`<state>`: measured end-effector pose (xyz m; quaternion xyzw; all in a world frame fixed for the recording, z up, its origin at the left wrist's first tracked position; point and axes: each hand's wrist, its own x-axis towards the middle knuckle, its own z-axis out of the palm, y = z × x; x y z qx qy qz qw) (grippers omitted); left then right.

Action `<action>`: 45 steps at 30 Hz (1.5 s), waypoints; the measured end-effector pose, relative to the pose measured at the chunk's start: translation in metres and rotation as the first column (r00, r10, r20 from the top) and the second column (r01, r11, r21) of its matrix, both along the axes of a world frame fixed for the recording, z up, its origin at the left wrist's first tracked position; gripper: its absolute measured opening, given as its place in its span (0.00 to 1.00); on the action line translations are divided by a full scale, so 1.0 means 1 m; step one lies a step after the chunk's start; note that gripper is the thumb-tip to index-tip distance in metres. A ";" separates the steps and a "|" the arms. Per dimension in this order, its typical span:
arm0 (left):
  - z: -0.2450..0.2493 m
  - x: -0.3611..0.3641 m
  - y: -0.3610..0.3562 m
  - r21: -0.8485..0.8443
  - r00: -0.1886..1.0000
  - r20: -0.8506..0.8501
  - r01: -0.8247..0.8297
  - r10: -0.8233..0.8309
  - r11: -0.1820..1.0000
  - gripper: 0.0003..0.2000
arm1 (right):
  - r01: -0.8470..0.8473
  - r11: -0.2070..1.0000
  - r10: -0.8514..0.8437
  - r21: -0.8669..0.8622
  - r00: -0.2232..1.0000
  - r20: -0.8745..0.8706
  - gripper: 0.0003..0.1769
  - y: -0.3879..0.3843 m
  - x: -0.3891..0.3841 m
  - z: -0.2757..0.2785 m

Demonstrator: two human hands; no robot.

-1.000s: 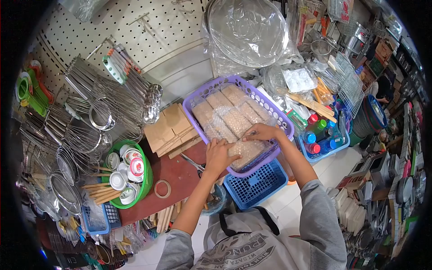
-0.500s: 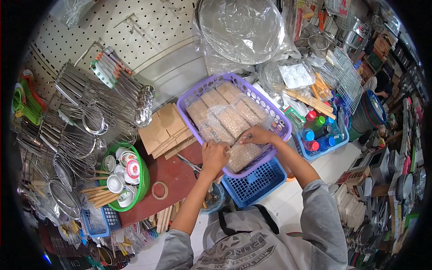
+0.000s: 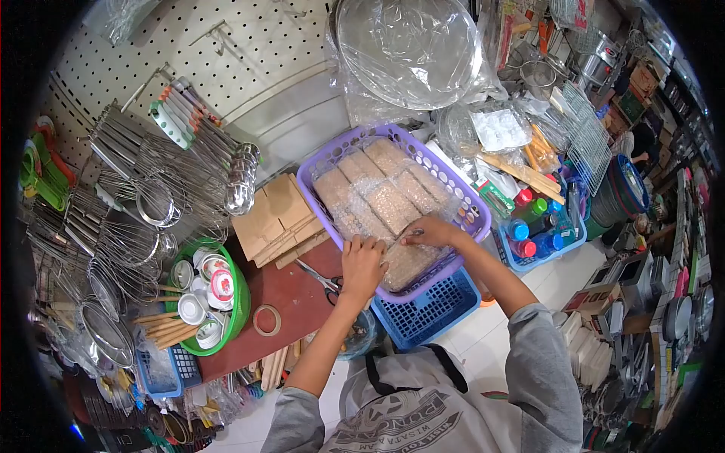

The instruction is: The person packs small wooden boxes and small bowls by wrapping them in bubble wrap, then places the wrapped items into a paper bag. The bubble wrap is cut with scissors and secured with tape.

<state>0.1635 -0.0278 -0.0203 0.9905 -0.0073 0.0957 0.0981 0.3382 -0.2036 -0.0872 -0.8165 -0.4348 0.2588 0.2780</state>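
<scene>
Several brown blocks wrapped in bubble wrap [image 3: 389,198] fill a purple basket [image 3: 474,214], which rests partly over a blue crate [image 3: 432,311]. My left hand [image 3: 365,266] lies at the basket's near left edge, fingers spread and touching the wrap. On the near part of the bundle, my right hand [image 3: 429,232] has its fingers pinched together at the wrap; what they hold is too small to make out. Left of the basket, scissors [image 3: 326,283] and a roll of tape [image 3: 266,320] lie on a red surface [image 3: 291,291].
Flat cardboard pieces [image 3: 276,219] lie left of the basket. A green basket [image 3: 240,302] holds white cups and wooden handles. At right stands a blue basket of colourful bottles [image 3: 563,245]. Whisks and ladles [image 3: 143,177] hang at left, and a large wrapped tray [image 3: 408,53] stands behind.
My left hand has shifted slightly right and down, and its fingers now lie flatter. My right hand has moved very little, still at the wrap.
</scene>
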 end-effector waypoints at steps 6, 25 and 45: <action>-0.010 0.002 0.008 0.040 0.991 0.034 0.125 -0.126 0.991 0.13 | 0.018 0.998 -0.016 0.055 1.000 -0.024 0.29 -0.002 0.002 -0.006; -0.024 0.009 0.012 0.123 0.971 -0.172 0.186 -0.164 0.975 0.12 | 0.261 0.947 -0.313 0.186 0.631 0.710 0.14 0.007 -0.032 0.069; -0.012 -0.003 0.002 -0.224 0.993 0.067 0.109 -0.096 0.969 0.10 | -0.022 0.998 -0.003 0.058 0.917 0.398 0.08 0.000 -0.026 0.027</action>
